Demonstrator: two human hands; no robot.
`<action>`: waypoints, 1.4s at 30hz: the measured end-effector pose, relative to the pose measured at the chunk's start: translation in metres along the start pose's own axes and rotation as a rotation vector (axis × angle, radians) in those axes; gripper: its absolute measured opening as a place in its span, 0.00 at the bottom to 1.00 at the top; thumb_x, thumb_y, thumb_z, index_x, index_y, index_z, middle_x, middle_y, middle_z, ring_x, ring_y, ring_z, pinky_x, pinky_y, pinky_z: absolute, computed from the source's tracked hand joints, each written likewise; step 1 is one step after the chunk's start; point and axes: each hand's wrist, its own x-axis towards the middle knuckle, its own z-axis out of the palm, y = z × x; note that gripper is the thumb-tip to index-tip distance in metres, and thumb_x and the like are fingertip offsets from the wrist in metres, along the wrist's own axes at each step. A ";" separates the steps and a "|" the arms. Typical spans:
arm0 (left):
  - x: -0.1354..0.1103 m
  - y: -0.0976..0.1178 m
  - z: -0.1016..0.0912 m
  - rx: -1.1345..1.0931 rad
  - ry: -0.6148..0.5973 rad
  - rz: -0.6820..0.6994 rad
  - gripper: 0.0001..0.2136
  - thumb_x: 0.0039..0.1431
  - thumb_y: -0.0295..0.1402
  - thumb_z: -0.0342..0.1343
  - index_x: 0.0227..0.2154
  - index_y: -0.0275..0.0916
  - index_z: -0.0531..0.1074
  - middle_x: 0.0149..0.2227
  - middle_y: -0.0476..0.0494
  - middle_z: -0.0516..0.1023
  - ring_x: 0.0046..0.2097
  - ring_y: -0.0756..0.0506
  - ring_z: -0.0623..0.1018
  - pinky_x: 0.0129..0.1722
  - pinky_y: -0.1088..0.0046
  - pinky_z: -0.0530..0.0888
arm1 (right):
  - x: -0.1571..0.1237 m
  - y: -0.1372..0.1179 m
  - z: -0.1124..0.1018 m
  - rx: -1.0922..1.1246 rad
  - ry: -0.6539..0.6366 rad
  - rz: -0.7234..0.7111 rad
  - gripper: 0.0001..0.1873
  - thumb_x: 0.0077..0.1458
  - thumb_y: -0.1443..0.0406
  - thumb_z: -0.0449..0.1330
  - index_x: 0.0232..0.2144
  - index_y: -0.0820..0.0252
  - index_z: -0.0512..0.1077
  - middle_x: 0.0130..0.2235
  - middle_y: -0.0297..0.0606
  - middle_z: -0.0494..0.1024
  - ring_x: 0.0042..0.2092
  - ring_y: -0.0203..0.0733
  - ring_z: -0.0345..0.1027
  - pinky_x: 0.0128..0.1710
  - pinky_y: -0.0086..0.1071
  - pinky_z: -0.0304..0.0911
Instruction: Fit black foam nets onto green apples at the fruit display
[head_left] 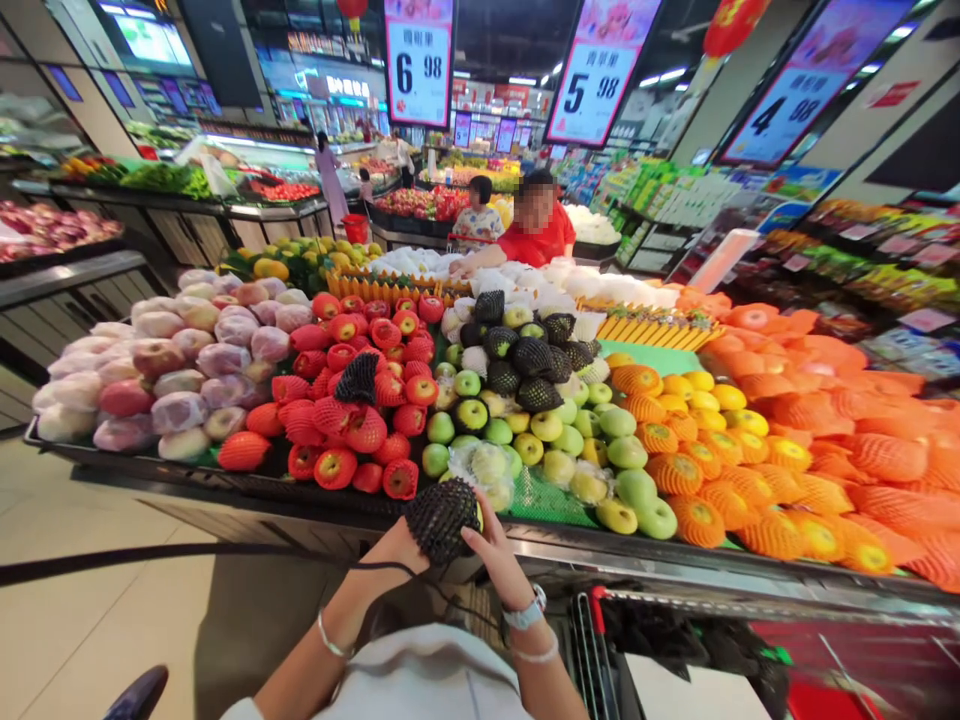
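Observation:
Both my hands hold one fruit in a black foam net sleeve (441, 518) just in front of the fruit stand's metal edge (675, 562). My left hand (397, 548) cups its left side from below, fingers wrapped behind it. My right hand (496, 545) grips its right side, thumb on the net; a watch sits on that wrist. A bit of yellow-green skin shows at the sleeve's right edge. Directly beyond lie green apples (525, 440), some in black nets (525, 350).
The stand carries pink-wrapped apples (172, 370), red apples in red nets (360, 400), and oranges in orange nets (750, 470). A person in a red top (536, 235) leans on the far side. A red shopping cart (600, 650) stands at my right. Price signs hang overhead.

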 end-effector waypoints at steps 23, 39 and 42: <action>0.003 0.014 -0.025 0.147 0.625 0.318 0.15 0.61 0.31 0.48 0.50 0.43 0.69 0.45 0.41 0.76 0.52 0.43 0.72 0.53 0.59 0.69 | 0.012 0.026 -0.022 0.321 0.283 0.099 0.33 0.46 0.53 0.64 0.55 0.48 0.64 0.64 0.29 0.57 0.67 0.44 0.40 0.66 0.45 0.38; 0.032 0.001 -0.033 0.137 0.329 0.115 0.30 0.58 0.52 0.44 0.59 0.41 0.57 0.55 0.35 0.67 0.54 0.37 0.68 0.53 0.57 0.67 | 0.035 0.006 0.008 0.598 0.041 0.254 0.25 0.41 0.51 0.66 0.43 0.52 0.73 0.49 0.34 0.75 0.56 0.44 0.63 0.53 0.38 0.62; 0.039 0.000 -0.034 0.163 0.308 0.059 0.29 0.56 0.45 0.52 0.59 0.40 0.57 0.54 0.36 0.68 0.54 0.39 0.69 0.52 0.59 0.68 | 0.043 0.005 0.008 0.582 0.050 0.281 0.26 0.39 0.49 0.66 0.41 0.52 0.73 0.49 0.35 0.75 0.52 0.46 0.66 0.48 0.40 0.67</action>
